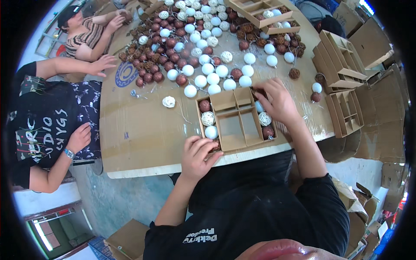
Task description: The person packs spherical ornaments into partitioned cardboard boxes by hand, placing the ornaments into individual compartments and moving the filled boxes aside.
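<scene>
A shallow cardboard box [225,147] with dividers lies at the table's near edge. Down its left column are a brown glitter ball [204,105], a white wicker ball [208,118] and a white ball [211,132]. At that column's near end my left hand [197,158] curls its fingers on a brown wicker ball [215,146], partly hidden. My right hand [279,102] bends over the box's far right corner, fingers closed around something dark, mostly covered. Below its thumb sit a pale ball [259,106], another white wicker ball [264,119] and a brown glitter ball [268,132].
Loose brown and white balls [173,47] spread over the table's far half. A single white wicker ball [169,102] lies left of the box. Divided boxes [344,112] stand at the right edge. Two people work at the left; one has a hand [102,66] over the table.
</scene>
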A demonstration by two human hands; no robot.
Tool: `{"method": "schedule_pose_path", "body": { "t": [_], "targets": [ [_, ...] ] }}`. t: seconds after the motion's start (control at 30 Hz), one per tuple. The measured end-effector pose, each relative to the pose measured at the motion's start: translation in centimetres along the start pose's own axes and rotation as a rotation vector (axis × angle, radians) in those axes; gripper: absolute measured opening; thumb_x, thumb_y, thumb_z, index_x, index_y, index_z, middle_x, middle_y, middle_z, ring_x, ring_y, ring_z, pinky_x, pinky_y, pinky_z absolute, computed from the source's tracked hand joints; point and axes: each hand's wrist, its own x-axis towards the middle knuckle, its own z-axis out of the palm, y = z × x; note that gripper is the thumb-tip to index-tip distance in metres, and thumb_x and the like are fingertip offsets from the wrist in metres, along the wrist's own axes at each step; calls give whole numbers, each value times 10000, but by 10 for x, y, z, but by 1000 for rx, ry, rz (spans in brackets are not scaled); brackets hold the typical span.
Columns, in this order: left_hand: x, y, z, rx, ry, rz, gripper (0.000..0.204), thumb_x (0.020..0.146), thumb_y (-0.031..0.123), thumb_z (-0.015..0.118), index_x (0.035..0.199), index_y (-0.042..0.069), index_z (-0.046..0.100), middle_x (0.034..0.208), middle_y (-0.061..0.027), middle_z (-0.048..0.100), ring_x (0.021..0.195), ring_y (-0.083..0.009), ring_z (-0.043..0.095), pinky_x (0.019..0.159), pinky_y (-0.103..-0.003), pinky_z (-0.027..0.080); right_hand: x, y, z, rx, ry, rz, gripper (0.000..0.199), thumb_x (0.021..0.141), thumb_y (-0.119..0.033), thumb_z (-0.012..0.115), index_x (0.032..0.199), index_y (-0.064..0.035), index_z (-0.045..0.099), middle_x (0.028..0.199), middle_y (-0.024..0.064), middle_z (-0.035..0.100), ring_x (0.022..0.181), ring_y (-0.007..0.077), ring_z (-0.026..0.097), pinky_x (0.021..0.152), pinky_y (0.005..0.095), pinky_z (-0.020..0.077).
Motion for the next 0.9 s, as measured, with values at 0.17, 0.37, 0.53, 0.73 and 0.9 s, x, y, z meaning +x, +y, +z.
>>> {"method": "schedule_pose_path", "body": {
  "t": [0.17, 0.37, 0.53, 0.73, 0.9],
  "targets": [
    [-9, -1, -5, 40, 36, 27, 343, 791, 273, 907, 1058, 120, 755, 1120, -52, 692, 1032, -317, 622, 912, -433, 533, -4, -8, 11, -111, 100, -34, 186, 924, -121, 761, 1098, -65, 787, 1140, 177, 653, 1063, 371, 651, 939, 434, 538],
    [-13, -1, 12, -27, 57, 40, 333, 813, 249, 903, 1076, 107, 757, 1124, -64, 697, 1039, -305, 634, 917, -409, 535, -21, 16, 19, -8, 59, 67, 197, 961, -81, 713, 1151, -35, 737, 1235, 192, 606, 1015, 356, 671, 899, 417, 548],
    [-25, 4, 11, -50, 60, -69, 415, 841, 260, 906, 1178, 81, 743, 1271, -128, 584, 1085, -289, 647, 900, -379, 576, -29, 4, 3, 50, 140, 238, 207, 1010, -90, 666, 1202, -14, 668, 1092, 136, 621, 796, 195, 582, 708, 324, 499],
    [-26, 0, 12, -106, 42, -75, 385, 845, 218, 909, 1161, 69, 747, 1284, -133, 580, 1100, -281, 656, 912, -375, 584, -50, -15, -5, 274, -42, 318, 274, 1011, -110, 657, 1268, -16, 644, 977, 179, 637, 817, 284, 633, 747, 391, 513],
    [-13, 2, 5, -185, 79, -105, 319, 873, 193, 879, 1134, 69, 742, 1298, -133, 585, 1108, -296, 651, 920, -385, 578, -69, -10, -19, 347, -205, 495, 302, 1058, -172, 606, 1300, 8, 589, 947, 172, 681, 817, 245, 658, 745, 390, 519]
  ]
}}
